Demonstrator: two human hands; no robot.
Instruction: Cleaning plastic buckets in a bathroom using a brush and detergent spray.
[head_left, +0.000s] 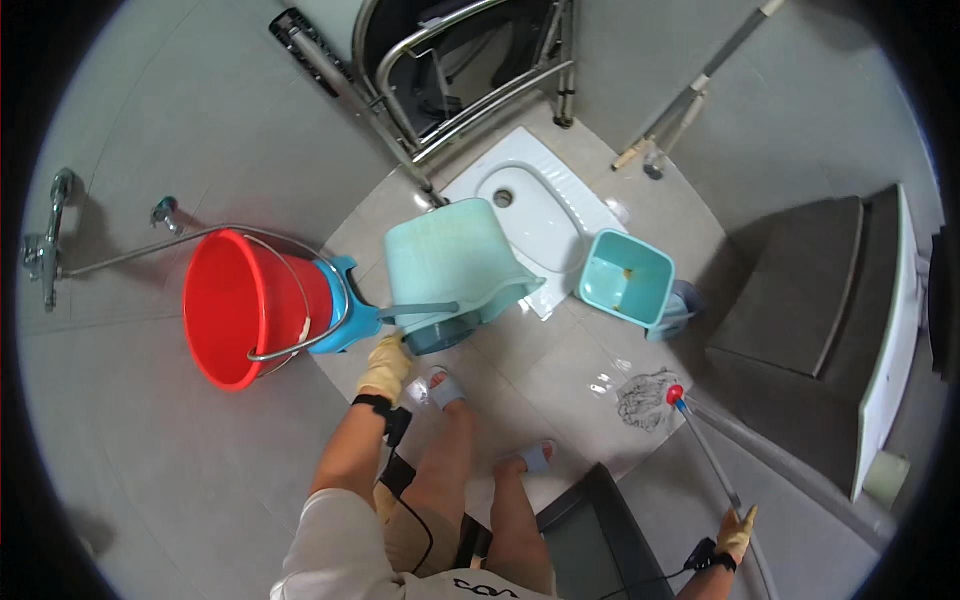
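Observation:
My left hand (386, 369), in a yellow rubber glove, is at the rim of a tipped light-green plastic mop bucket (446, 244), by its grey handle; the fingers are partly hidden, and the grip is unclear. The bucket is tilted over the near left side of a white squat toilet (547, 217). My right hand (736, 534), also in a yellow glove, is at the grey pole of a string mop (646, 401) at the lower right. The mop's dark strands lie spread on the wet tiles below its red hub.
A red bucket (223, 311) sits left beside a blue plastic stool (345, 304), with a metal shower hose looped over it. A small turquoise bin (628, 277) stands right of the toilet. Folded metal-framed furniture (465, 75) leans behind. Poles (701, 82) lean at the back right, near a vanity cabinet (795, 285).

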